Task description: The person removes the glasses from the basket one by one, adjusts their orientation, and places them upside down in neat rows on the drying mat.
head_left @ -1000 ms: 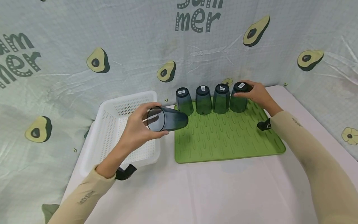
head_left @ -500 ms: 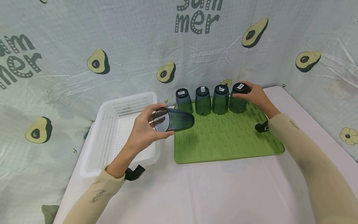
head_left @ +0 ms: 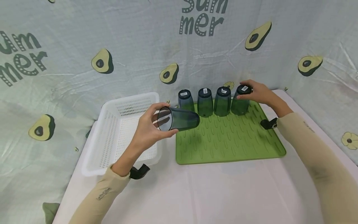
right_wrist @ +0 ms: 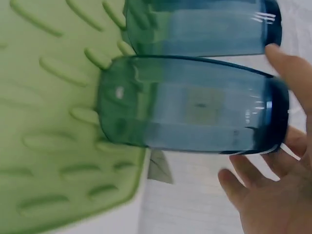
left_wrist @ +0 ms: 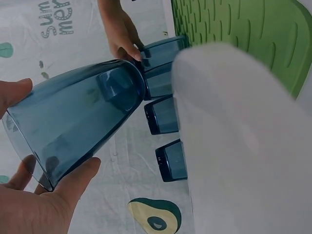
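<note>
My left hand grips a blue-tinted drinking glass near its rim. The glass is tipped on its side in the air, its mouth facing left and its base pointing right over the green mat. On the mat's back edge, several matching glasses stand upside down in a row, labels on their bases. My right hand holds the rightmost standing glass around its base end. In the right wrist view, the thumb lies on one side of that glass and the fingers on the other.
A white perforated basket sits left of the mat on the white-covered table. Behind the table hangs an avocado-print cloth. The leftmost standing glass is just behind the tipped one.
My left hand has moved a little to the right, carrying the tipped glass further over the mat. My right hand has stayed at the rightmost glass. The view has shifted slightly.
</note>
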Available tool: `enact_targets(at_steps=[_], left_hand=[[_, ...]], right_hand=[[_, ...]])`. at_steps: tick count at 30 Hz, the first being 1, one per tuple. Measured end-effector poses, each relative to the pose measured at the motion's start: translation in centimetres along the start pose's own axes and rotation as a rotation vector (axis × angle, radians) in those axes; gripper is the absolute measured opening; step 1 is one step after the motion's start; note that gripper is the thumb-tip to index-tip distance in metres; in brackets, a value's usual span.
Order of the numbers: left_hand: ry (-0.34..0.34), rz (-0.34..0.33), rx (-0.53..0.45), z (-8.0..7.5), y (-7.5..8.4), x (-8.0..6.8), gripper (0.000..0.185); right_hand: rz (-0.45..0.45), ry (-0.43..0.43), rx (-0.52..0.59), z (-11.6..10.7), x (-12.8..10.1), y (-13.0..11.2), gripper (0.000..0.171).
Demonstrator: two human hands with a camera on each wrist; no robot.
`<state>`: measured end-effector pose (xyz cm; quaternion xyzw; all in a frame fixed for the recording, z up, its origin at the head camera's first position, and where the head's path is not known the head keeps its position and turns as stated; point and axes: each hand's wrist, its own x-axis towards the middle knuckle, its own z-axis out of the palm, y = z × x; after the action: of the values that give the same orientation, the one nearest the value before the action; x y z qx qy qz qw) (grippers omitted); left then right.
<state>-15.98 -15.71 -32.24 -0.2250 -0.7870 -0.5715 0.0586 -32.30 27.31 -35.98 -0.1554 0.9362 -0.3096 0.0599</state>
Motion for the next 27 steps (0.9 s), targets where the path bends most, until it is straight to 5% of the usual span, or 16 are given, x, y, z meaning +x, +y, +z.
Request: enact_targets(at_steps=[6,12,17,27], left_hand=[[0.003,0.014,-0.009,0.2,-0.1,0.0,0.077],[0.017,0.027,-0.041,0.3,0.0,0.2,0.077],[0.034,0.014,-0.065,0.6,0.0,0.3,0.076],[0.079,-0.003,-0.131,1.0,-0.2,0.6,0.076]], right_hand=[[-0.374,0.246,-0.178,0.2,-1.0,-1.5,0.055],[-0.678,0.35,-0.16,1.7,-2.1,-4.0,0.058],[-0.769,0.3,-0.085,3.4,-2.8,-5.7,0.065],[-0.8,0.175,0.086,6.4,-3.5,-8.7,0.073]])
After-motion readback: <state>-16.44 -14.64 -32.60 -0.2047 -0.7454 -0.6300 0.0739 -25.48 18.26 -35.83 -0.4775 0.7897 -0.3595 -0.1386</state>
